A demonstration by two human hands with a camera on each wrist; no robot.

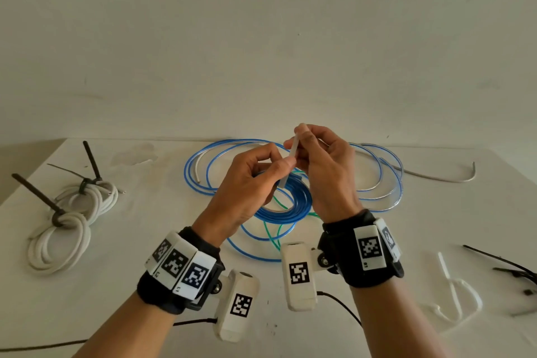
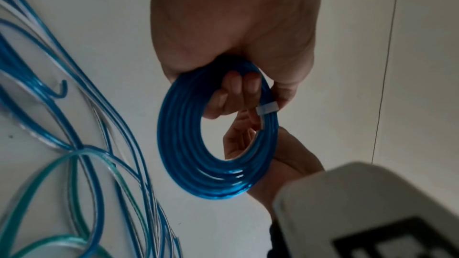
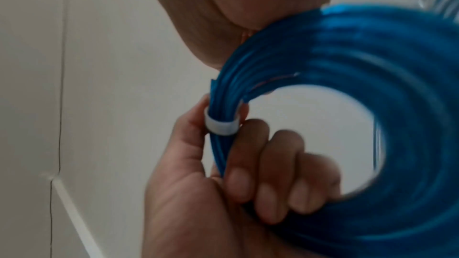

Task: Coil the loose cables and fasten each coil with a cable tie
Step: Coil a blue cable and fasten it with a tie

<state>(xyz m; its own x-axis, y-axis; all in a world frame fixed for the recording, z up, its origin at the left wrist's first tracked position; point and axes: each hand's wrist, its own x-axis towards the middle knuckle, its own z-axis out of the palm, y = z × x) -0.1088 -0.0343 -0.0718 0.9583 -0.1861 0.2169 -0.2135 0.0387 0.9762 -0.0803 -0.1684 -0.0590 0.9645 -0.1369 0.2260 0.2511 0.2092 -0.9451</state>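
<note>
1. Head view: I see my left hand (image 1: 247, 183) and right hand (image 1: 325, 171) raised together above the surface (image 1: 319, 328). Both grips pinch a white cable tie (image 1: 292, 154), whose strap runs up between the thumbs. The blue coil (image 1: 293, 200) hangs just below the two grips. Loose blue cables (image 1: 197, 171) lie beyond the hands; tied white coils (image 1: 72, 221) sit well off to the left grip's side.
2. Left wrist view: fingertips (image 2: 238, 87) curl through the blue coil (image 2: 188, 144); the tie's white band (image 2: 267, 109) wraps the strands beside them.
3. Right wrist view: fingers (image 3: 268, 174) curled round the coil (image 3: 372, 105), right beneath the white band (image 3: 222, 125). Blurred.
</note>
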